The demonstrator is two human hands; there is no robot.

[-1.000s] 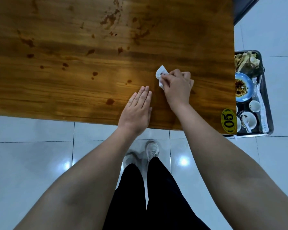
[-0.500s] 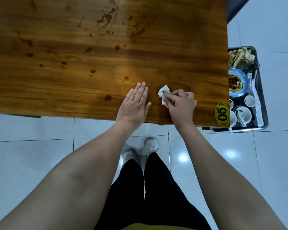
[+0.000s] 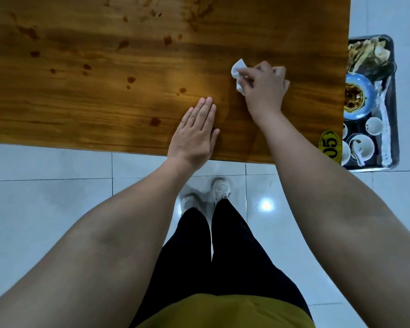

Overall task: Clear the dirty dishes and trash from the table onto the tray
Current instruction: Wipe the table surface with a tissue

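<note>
My right hand (image 3: 265, 88) is closed around a crumpled white tissue (image 3: 238, 72) and presses it onto the wooden table (image 3: 104, 79), right of centre. Flat on the table near its front edge lies my left hand (image 3: 195, 133), palm down, fingers together, holding nothing. Dark sauce stains (image 3: 154, 121) dot the wood to the left of both hands. A dark metal tray (image 3: 393, 138) sits on the floor past the table's right edge, loaded with a blue bowl (image 3: 357, 98) of sauce, small white cups (image 3: 374, 125), a white spoon and crumpled trash (image 3: 367, 53).
A yellow oval number tag (image 3: 330, 146) reading 05 is fixed at the table's front right corner. White glossy floor tiles (image 3: 45, 209) lie below the table. My legs and shoes (image 3: 220, 188) stand close to the front edge.
My right hand with the tissue has slid away from the front edge, farther back and to the right on the table. The left hand stays flat in place.
</note>
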